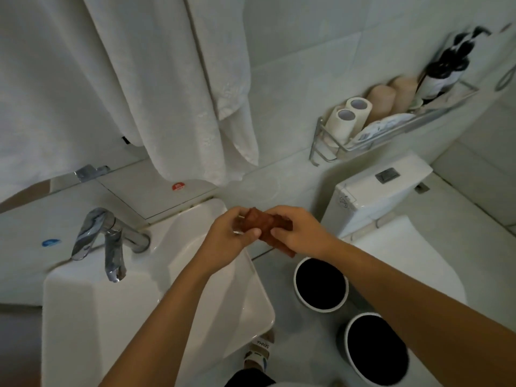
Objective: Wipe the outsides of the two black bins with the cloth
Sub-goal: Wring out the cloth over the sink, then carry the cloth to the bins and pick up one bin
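Note:
A crumpled reddish-brown cloth [264,224] is held between both hands above the right edge of the white sink. My left hand [226,236] grips its left end with thumb and curled fingers. My right hand [298,233] grips the right part, and a tail of cloth hangs below it. Two round bins with black insides and pale rims stand on the floor between sink and toilet: the far bin [321,284] lies just under my right forearm, the near bin [375,350] sits closer to me, partly covered by that forearm. Their outer walls are barely visible from above.
The white sink [156,303] with a chrome tap [109,241] is at left. A white toilet [382,191] stands at right under a wire shelf [391,127] with paper rolls and bottles. White towels [167,93] hang on the wall. My sandalled foot [259,350] is beside the sink.

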